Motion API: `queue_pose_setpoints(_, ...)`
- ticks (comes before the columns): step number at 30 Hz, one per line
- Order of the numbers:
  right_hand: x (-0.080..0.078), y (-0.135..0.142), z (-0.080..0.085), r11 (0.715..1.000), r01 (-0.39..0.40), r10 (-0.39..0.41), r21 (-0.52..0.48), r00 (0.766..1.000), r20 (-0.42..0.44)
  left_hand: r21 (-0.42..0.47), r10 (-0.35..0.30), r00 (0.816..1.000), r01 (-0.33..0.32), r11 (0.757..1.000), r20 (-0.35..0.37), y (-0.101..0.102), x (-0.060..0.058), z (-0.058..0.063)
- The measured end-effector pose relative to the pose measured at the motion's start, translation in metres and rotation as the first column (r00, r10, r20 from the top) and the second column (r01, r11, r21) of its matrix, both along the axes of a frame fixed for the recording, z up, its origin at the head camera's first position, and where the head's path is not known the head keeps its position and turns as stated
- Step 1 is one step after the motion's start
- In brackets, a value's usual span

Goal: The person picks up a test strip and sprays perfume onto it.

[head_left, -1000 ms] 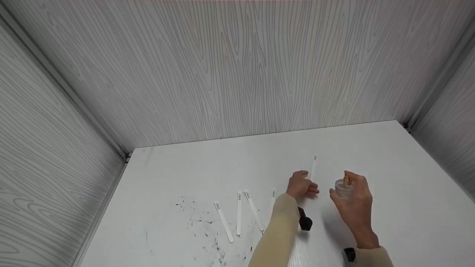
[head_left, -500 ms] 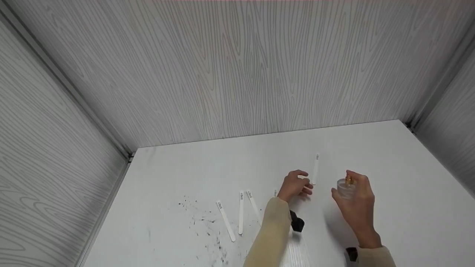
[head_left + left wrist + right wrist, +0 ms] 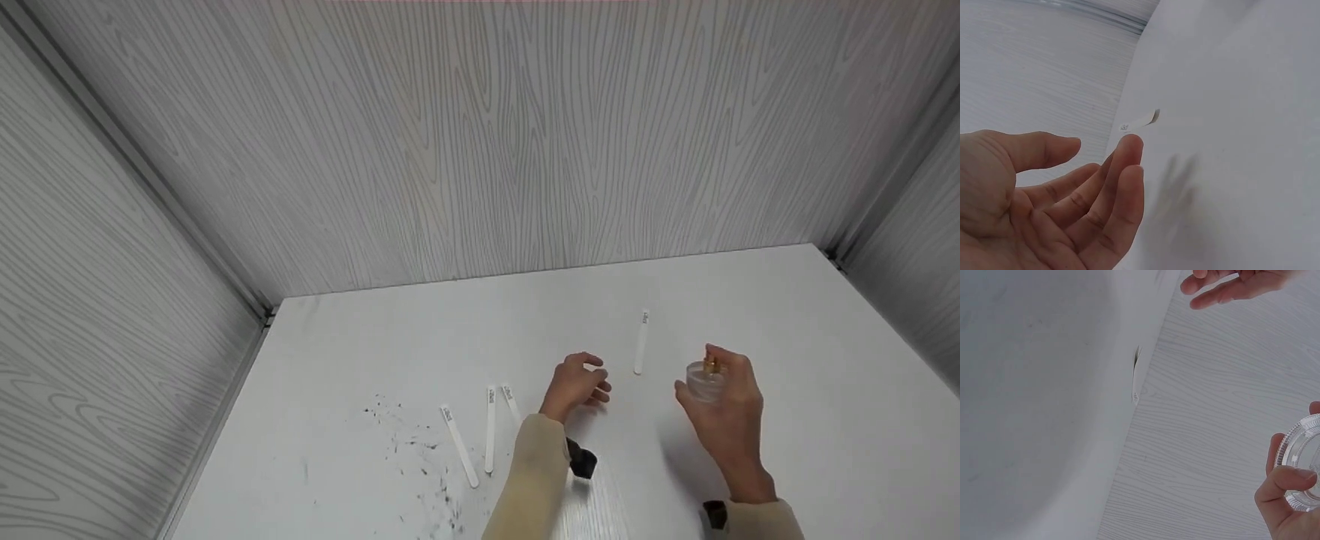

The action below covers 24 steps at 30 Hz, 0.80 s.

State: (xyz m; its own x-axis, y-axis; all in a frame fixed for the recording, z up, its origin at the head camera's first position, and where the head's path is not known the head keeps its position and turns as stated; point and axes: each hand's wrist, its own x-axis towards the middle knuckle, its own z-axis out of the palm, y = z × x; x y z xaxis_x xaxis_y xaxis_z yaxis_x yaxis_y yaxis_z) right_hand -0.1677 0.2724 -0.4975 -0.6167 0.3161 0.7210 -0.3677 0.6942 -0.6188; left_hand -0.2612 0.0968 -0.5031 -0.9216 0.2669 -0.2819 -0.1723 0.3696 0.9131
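My right hand (image 3: 727,416) holds a round clear glass perfume bottle (image 3: 703,384) above the table, with a finger on its gold spray top (image 3: 710,365). In the right wrist view the ribbed glass base of the bottle (image 3: 1299,445) faces the camera, thumb across it. My left hand (image 3: 574,386) hovers over the table, fingers loosely bent and holding nothing. To its right lies a white paper scent strip (image 3: 642,343) with small print at its far end. The left wrist view shows this strip (image 3: 1141,120) beyond the fingertips, its near end curling up from the table.
Left of my left forearm, more scent strips lie spread out: one slanted (image 3: 459,447), one straight (image 3: 490,429) and one partly covered by the sleeve (image 3: 512,401). Dark specks (image 3: 424,450) mark the white table (image 3: 360,337). Wood-grain panels (image 3: 480,150) enclose the back and sides.
My left hand has drawn back leftward, away from the right-hand strip, which lies on the table. The left forearm now covers more of the other strips. The right hand keeps holding the bottle.
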Motion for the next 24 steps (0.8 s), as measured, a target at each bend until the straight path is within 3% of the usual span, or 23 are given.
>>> queue_pose_setpoints(8,0.003,0.002,0.003,0.999,0.03,-0.029,-0.022,0.999,0.033,0.03,0.021,0.999,-0.02,0.999,-0.026,-0.018,0.013,0.0)
queue_pose_setpoints(15,0.002,0.003,0.002,0.999,0.009,-0.008,-0.045,1.0,0.024,0.121,0.04,0.999,-0.036,0.992,-0.032,-0.031,0.023,0.003)
queue_pose_setpoints(24,0.002,0.003,0.002,0.999,0.017,-0.015,-0.044,0.999,0.036,0.126,0.053,0.996,-0.043,0.991,-0.073,-0.047,0.032,-0.001)
